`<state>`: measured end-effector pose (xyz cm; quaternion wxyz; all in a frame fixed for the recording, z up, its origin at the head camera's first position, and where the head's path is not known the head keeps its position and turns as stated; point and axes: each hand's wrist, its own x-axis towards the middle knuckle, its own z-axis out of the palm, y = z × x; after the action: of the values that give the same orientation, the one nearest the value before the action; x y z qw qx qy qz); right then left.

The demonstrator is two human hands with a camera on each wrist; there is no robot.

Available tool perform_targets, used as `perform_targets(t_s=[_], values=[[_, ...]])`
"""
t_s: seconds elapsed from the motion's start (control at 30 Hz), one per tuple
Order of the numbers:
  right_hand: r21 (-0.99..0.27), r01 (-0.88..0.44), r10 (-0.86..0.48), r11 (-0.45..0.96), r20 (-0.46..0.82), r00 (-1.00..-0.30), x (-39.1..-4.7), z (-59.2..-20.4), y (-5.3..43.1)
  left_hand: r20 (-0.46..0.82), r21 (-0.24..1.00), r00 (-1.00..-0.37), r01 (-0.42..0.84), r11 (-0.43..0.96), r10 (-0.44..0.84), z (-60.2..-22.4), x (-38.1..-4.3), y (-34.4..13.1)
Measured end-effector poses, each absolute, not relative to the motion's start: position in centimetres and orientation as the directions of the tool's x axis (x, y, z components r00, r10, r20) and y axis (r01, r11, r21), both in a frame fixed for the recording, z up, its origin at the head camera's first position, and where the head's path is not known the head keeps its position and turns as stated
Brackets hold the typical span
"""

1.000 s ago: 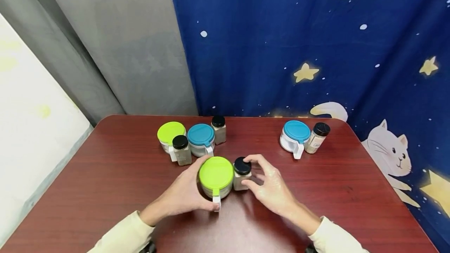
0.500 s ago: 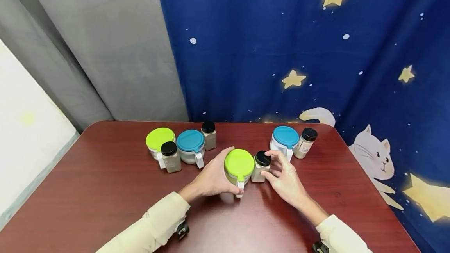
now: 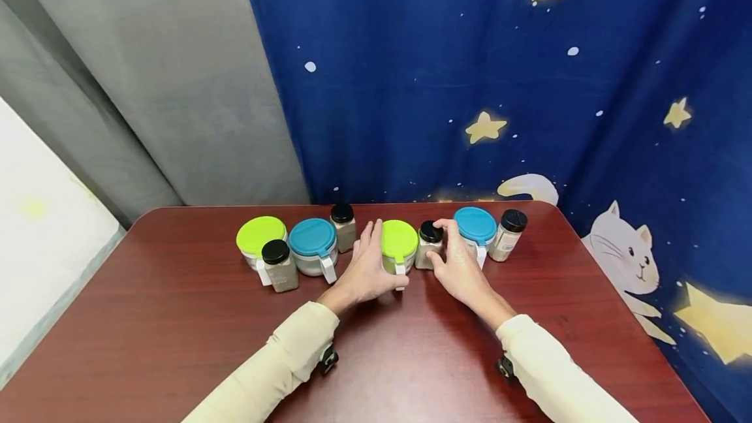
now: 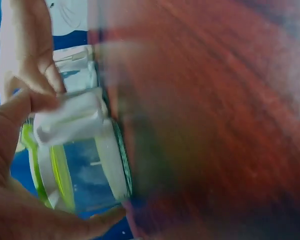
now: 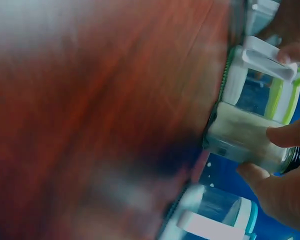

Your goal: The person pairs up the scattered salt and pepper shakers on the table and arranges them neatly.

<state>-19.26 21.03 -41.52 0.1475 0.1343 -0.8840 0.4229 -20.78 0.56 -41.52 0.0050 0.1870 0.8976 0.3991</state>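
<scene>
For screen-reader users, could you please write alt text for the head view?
A person's left hand holds a green-lidded jar and their right hand a black-capped bottle, side by side at a reddish-brown table. Other jars and bottles stand on both sides, with a starry blue curtain behind.

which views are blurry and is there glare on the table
Head view: fairly sharp, with pale glare on the table; left wrist view: table smeared, green-lidded jar clearer; right wrist view: table smeared too, pale glare top left, black-capped jar clearer.
</scene>
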Motion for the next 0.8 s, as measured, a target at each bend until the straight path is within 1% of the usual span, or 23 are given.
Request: perform_targets(t_s=[0.1, 0.17, 0.33, 0.47, 0.53, 0.6, 0.63, 0.7, 0.73, 0.8], values=[[-0.581, -0.359, -0.142, 0.73, 0.385, -0.912, -19.7, -41.3, 20.8, 0.122, 0.697, -0.949, 0.291, 0.655, 0.292, -41.2, -21.0, 1.1], [-0.548, -0.354, -0.154, 0.758, 0.377, -0.913, -20.1, -41.2, 20.8, 0.11, 0.71, -0.957, 0.266, 0.652, 0.27, -41.1, -21.2, 1.5], [-0.55, -0.321, -0.12, 0.772, 0.369, -0.922, -21.0, -41.0, 20.6, 0.1, 0.743, -0.966, 0.232, 0.628, 0.239, -41.2, -22.0, 2.4], [-0.555, -0.281, -0.079, 0.783, 0.36, -0.93, -21.6, -41.0, 20.6, 0.098, 0.714, -0.966, 0.236, 0.659, 0.24, -41.0, -22.6, 3.0], [-0.537, -0.309, -0.099, 0.785, 0.383, -0.919, -21.8, -41.0, 20.6, 0.092, 0.702, -0.967, 0.233, 0.673, 0.238, -40.8, -22.8, 3.1], [-0.515, -0.375, -0.143, 0.771, 0.434, -0.889, -21.7, -40.9, 20.6, 0.101, 0.692, -0.968, 0.235, 0.683, 0.231, -40.7, -22.6, 2.9], [-0.506, -0.424, -0.167, 0.751, 0.476, -0.864, -21.5, -40.8, 20.6, 0.119, 0.678, -0.966, 0.249, 0.692, 0.23, -40.7, -22.5, 2.8], [-0.458, -0.537, -0.213, 0.709, 0.586, -0.782, -20.9, -40.6, 21.1, 0.199, 0.614, -0.949, 0.315, 0.723, 0.244, -40.6, -21.7, 2.4], [-0.433, -0.58, -0.222, 0.69, 0.637, -0.738, -20.4, -40.4, 21.5, 0.255, 0.568, -0.932, 0.36, 0.74, 0.259, -40.6, -21.2, 2.2], [-0.4, -0.632, -0.201, 0.663, 0.719, -0.666, -19.6, -40.1, 22.6, 0.377, 0.448, -0.872, 0.467, 0.762, 0.313, -40.7, -19.9, 1.9]])
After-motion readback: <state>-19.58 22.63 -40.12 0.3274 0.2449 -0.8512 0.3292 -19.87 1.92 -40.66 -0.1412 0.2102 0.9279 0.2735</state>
